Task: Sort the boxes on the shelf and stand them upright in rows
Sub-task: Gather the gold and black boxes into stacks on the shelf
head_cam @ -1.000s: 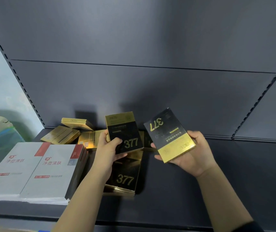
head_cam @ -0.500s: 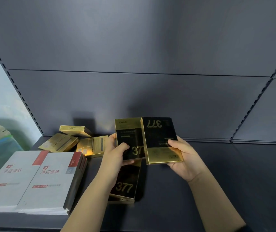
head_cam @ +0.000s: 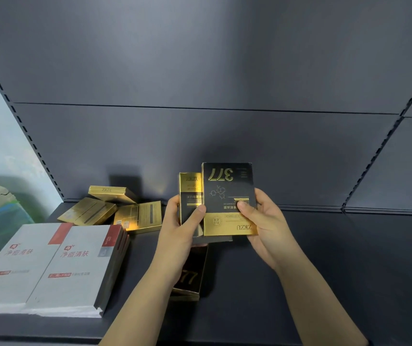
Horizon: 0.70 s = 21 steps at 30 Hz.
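Upside-down box [head_cam: 228,196] now overlaps rear box [head_cam: 190,193] | left grip [head_cam: 178,231] pinches rear box | right grip [head_cam: 268,222] pinches upside-down box

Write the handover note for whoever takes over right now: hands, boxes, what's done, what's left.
Left hand grips the left-hand box, black and gold, print upright.
Right hand grips the right-hand box, overlapping it in front, print upside down.
On the shelf: a flat 377 box lies toward the front edge, in the middle; three gold boxes lie loose at the back left; white boxes lie flat at the far left.
Done: no box stands in a row yet.
Left: turn the right-hand box over, stand both, then sort and stand the rest.
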{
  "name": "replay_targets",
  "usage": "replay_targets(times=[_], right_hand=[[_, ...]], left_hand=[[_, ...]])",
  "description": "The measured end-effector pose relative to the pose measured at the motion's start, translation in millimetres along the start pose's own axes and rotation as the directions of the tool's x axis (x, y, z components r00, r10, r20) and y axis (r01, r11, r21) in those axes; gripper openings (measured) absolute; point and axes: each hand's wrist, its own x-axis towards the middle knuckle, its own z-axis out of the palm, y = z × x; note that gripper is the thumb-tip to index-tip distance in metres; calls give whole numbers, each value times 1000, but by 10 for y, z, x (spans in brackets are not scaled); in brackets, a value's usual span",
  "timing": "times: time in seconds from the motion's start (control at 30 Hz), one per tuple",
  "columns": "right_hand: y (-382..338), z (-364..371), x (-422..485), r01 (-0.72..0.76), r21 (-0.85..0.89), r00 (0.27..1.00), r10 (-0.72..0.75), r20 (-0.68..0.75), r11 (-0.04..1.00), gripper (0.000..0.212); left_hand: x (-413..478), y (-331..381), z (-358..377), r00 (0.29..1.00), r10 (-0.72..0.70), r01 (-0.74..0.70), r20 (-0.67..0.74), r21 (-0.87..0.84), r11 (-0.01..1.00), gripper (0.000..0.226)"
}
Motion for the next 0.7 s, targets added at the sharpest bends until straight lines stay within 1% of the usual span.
replay_targets(times=[0.1, 0.13, 0.23, 0.27, 0.33, 0.37, 0.43, 0.47, 0.53, 0.57, 0.6, 0.63, 0.67, 0.7], right_hand=[[-41, -16, -29, 14, -52, 1000, -13, 21, 999, 33], [-76, -38, -27, 23, -88, 1000, -24, -7, 996, 31], [-252, -154, 26, 65, -219, 984, -99, -149, 974, 22], [-327, -190, 40, 84, -262, 979, -128, -157, 961, 20], [-494, -235, 68, 114, -386, 979, -169, -110, 915, 21], [-585, -238, 85, 117, -489, 981, -176, -76, 864, 23], [-757, -194, 133, 121, -721, 990, -140, 33, 682, 25], [-833, -138, 156, 127, -794, 992, -90, 91, 594, 28], [-894, -1, 206, 148, -858, 984, 16, 179, 492, 41], [-873, 71, 227, 171, -885, 976, 46, 212, 432, 48], [-837, 144, 245, 210, -916, 970, 41, 238, 342, 55], [-797, 199, 257, 254, -934, 965, -4, 261, 250, 61], [-754, 218, 271, 286, -939, 957, -95, 272, 193, 65], [-713, 210, 273, 305, -933, 937, -234, 259, 190, 65]], left_hand=[[-12, 15, -21, 1000, 1, -1, -1, -57, 998, 25], [-15, 36, -34, 1000, -5, 5, -6, -71, 997, 22], [-10, 99, -110, 999, -33, 32, -23, -74, 997, 22], [-11, 122, -132, 999, -45, 43, -21, -72, 996, 24], [-20, 141, -153, 998, -65, 66, 17, -54, 996, 28], [-36, 144, -147, 996, -76, 78, 56, -30, 997, 29], [-80, 127, -110, 981, -97, 89, 169, 51, 995, 28], [-105, 115, -76, 967, -108, 91, 230, 85, 992, 26], [-144, 85, -2, 941, -121, 88, 316, 118, 989, 25], [-151, 62, 28, 936, -120, 82, 332, 125, 989, 29], [-157, 43, 51, 934, -121, 79, 337, 137, 987, 33], [-162, 22, 64, 935, -119, 75, 335, 142, 987, 34], [-168, 0, 67, 941, -111, 71, 318, 136, 988, 33], [-171, -20, 62, 951, -98, 68, 295, 112, 991, 32]])
